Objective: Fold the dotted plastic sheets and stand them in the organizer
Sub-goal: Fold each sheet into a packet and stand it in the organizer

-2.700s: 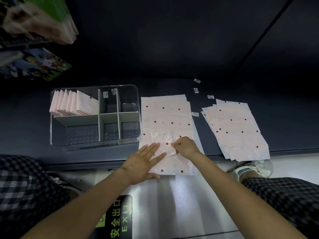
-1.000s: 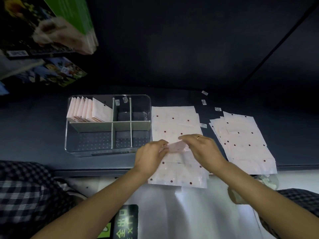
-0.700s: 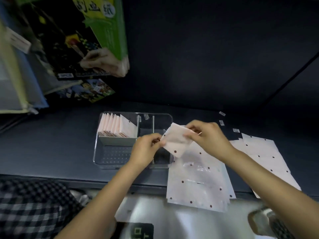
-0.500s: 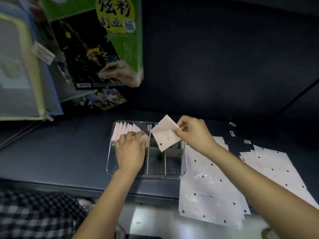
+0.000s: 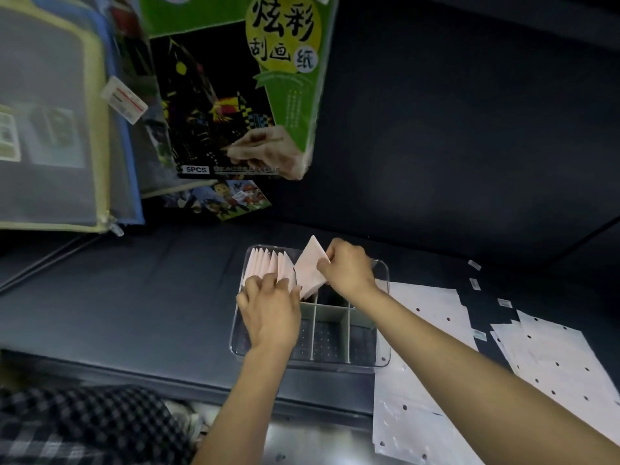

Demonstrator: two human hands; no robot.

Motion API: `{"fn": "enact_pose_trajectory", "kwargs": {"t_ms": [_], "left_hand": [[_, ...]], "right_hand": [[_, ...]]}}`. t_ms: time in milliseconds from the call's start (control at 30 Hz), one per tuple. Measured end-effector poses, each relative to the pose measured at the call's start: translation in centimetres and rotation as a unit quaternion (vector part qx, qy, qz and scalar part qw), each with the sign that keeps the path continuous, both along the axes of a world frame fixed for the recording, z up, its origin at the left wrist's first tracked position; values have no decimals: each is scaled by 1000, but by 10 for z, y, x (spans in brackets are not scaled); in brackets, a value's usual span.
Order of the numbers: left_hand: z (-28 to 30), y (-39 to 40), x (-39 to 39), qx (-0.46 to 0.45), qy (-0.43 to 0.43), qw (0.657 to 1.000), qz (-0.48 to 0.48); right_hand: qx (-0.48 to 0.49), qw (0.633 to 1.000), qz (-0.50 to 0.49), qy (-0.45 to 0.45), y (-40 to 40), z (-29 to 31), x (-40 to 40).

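Observation:
A clear organizer (image 5: 382, 359) with grey dividers sits on the dark shelf. Several folded pink sheets (image 5: 265, 265) stand in its far left compartment. My left hand (image 5: 270, 310) rests on their near edges with straight fingers and pushes them to the left. My right hand (image 5: 347, 266) pinches a folded sheet (image 5: 310, 268) and holds it tilted, its lower corner down in the gap just right of the standing row. Flat dotted sheets (image 5: 432, 317) lie right of the organizer, partly under my right forearm.
A second pile of dotted sheets (image 5: 553, 357) lies at the far right, with small white labels (image 5: 474, 283) behind it. Packaged craft paper (image 5: 241, 85) and zip folders (image 5: 50, 122) hang at the upper left. The shelf edge runs along the front.
My right hand carried the folded sheet left and down into the far left compartment. My left hand stayed on the standing sheets. The camera swung further left and closer.

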State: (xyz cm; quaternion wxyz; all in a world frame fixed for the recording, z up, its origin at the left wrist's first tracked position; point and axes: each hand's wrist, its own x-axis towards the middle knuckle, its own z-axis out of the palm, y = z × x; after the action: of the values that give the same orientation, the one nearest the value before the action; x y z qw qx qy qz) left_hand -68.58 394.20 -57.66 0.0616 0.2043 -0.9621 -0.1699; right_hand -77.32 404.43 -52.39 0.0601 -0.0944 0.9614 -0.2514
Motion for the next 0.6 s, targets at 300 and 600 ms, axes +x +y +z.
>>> {"fn": "enact_pose_trajectory", "kwargs": {"t_ms": [300, 600], "left_hand": [[-4, -3, 4, 39, 52, 998, -2], [-8, -1, 10, 53, 112, 992, -22]], "right_hand": [[6, 990, -9, -137, -38, -19, 3], [-178, 973, -36, -145, 4, -21, 20]]}}
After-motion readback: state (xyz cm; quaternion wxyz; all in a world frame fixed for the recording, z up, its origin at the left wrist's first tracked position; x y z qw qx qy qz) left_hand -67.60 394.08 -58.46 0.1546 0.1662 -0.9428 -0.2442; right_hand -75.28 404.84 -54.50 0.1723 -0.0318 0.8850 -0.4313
